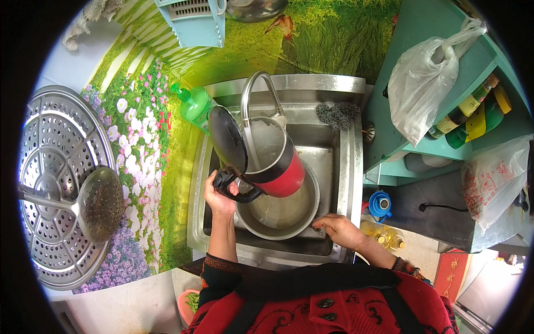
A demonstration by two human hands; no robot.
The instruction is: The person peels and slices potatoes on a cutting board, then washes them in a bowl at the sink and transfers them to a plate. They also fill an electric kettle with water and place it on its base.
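My left hand [220, 195] grips the black handle of a red and black electric kettle [278, 177], whose lid [227, 140] is flipped up. Water runs from the curved metal faucet [259, 77] into the kettle's open mouth. Under the tilted kettle, a round metal basin [242, 219] with some water in it sits in the stainless steel sink [338, 167]. My right hand [340, 229] is beside the basin's right rim, over the sink's near right part. Its fingers are bent; whether they touch the rim or hold anything is unclear.
A green pump bottle [195, 106] stands left of the faucet. Steel wool [338, 115] lies on the sink's back right ledge. Left hang a perforated steamer plate [50, 158] and a skimmer [100, 204]. Right are a green shelf [442, 121], a plastic bag [421, 87] and oil bottles [386, 238].
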